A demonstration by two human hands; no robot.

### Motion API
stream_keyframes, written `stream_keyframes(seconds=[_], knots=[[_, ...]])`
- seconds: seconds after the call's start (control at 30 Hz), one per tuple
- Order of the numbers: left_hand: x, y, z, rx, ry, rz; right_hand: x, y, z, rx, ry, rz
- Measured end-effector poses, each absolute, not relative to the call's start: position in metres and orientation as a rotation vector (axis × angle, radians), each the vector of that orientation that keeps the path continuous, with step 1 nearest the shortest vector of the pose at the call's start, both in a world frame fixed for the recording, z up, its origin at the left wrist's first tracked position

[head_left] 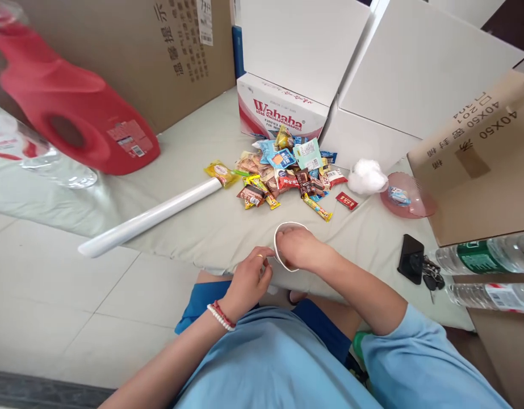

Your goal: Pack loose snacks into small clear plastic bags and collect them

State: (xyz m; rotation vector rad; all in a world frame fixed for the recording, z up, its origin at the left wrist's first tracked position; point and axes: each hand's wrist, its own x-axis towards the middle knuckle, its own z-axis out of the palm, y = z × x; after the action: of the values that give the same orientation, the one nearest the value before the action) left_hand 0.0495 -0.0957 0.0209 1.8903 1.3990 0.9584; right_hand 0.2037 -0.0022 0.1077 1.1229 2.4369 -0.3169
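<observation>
A white paper cup [281,261] stands near the table's front edge, its mouth facing up towards me. My right hand [299,245] reaches down into it; the fingers are hidden inside, so what they touch or hold does not show. At the cup's left side is my left hand [254,277], fingers loosely bent and apart, one fingertip at the rim. Beyond the cup lies a heap of wrapped snacks [287,165], with a yellow snack stick [317,208] and a small red packet [347,200] at its near side.
A white plastic roll [151,216] lies at left, near a red jug [83,113]. Behind the snacks stands a Wahaha box [283,111]. To the right are a white fluffy wad [367,176], a pink bowl [419,199], a phone [410,259], keys [432,275] and water bottles [483,255].
</observation>
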Motion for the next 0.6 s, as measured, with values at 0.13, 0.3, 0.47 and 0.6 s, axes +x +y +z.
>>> stream_keyframes(seconds=[0.13, 0.3, 0.47, 0.6], knots=[[0.057, -0.103, 0.022, 1.961, 1.457, 1.135, 0.201, -0.007, 0.097, 1.246, 2.504, -0.280], [0.060, -0.104, 0.019, 2.213, 1.347, 1.125, 0.229, -0.016, 0.099, 1.447, 2.572, -0.576], [0.053, -0.096, 0.020, 2.132, 1.434, 1.206, 0.269, -0.022, 0.123, 1.630, 2.747, -1.478], [0.051, -0.092, 0.023, 2.106, 1.458, 1.259, 0.321, 0.011, 0.152, 2.129, 2.913, -1.556]])
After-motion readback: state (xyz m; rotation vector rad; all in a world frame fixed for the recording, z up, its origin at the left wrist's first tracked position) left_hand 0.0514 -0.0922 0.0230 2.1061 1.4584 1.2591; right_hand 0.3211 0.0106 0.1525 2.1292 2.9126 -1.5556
